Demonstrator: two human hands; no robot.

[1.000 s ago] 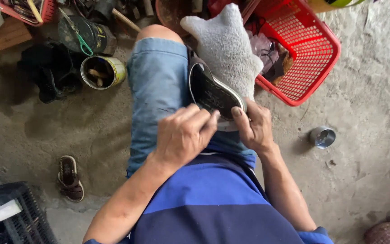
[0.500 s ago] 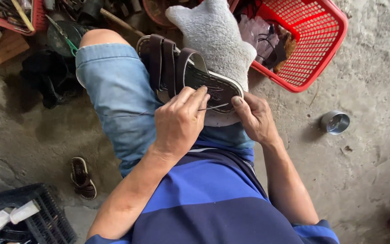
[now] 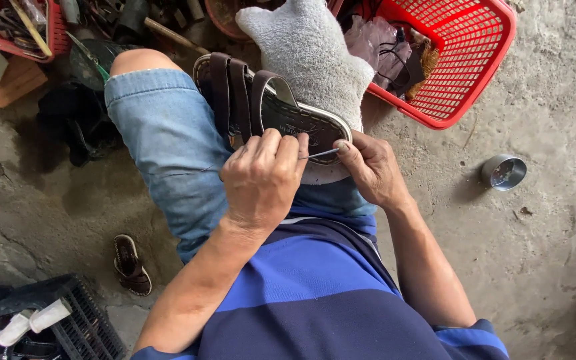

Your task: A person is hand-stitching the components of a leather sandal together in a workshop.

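1. Left hand (image 3: 261, 183): fingers curled closed, tips pinched on a thin metal needle (image 3: 319, 154) at the heel end of the sandal; a fine thread (image 3: 181, 172) runs leftward from this hand across the thigh.
2. Right hand (image 3: 371, 170): fingers bent and closed against the heel edge of the sandal, fingertip touching the far end of the needle; whether it pinches the needle or only steadies it cannot be told.
3. Sandal (image 3: 268, 107): dark brown, several straps across the top, lying on its side over the lap, heel toward the hands, toe toward the knee.
4. Grey cloth (image 3: 311, 60): thick, fuzzy, lying under and behind the sandal, over the right knee.
5. Denim shorts (image 3: 165, 140): light blue, left thigh bearing the sandal's toe end; bare knee above.
6. Shirt (image 3: 315, 300): striped in two blues, lower centre.
7. Red basket (image 3: 461, 73): plastic mesh, just beyond the cloth, holding plastic bags and dark cord.
8. Metal tin (image 3: 503, 172): small, round, open, on the concrete floor (image 3: 555, 220), right of the right hand, apart from it.
9. Small sandal (image 3: 130, 265): brown, on the floor lower left.
10. Black crate (image 3: 68, 320): bottom left corner, with white tubes inside.
11. Tools and scraps: top left, heaped.
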